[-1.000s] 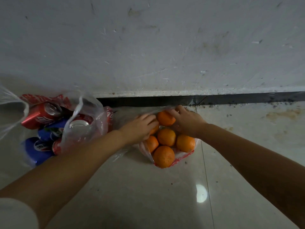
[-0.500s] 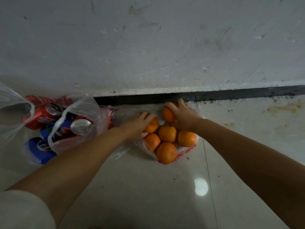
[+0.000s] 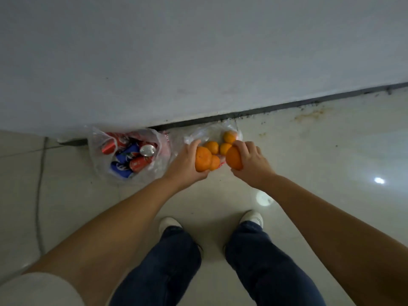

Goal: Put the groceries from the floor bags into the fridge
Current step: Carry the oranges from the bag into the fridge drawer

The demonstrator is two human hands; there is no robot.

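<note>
Pale grey wall, scuffed; dark skirting strip at base. Glossy cream tiled floor, stained near wall, reflecting light spot.

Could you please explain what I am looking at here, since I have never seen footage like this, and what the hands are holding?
There is no machine here: a person wears a camera on the head, so the picture looks down past their arms to the floor and their shoes. The left hand grips two oranges, and the right hand grips one orange. Just beyond the hands, a clear plastic bag lies on the floor by the wall with more oranges inside. To its left, a second plastic bag holds red and blue soda cans. No fridge is in view.
</note>
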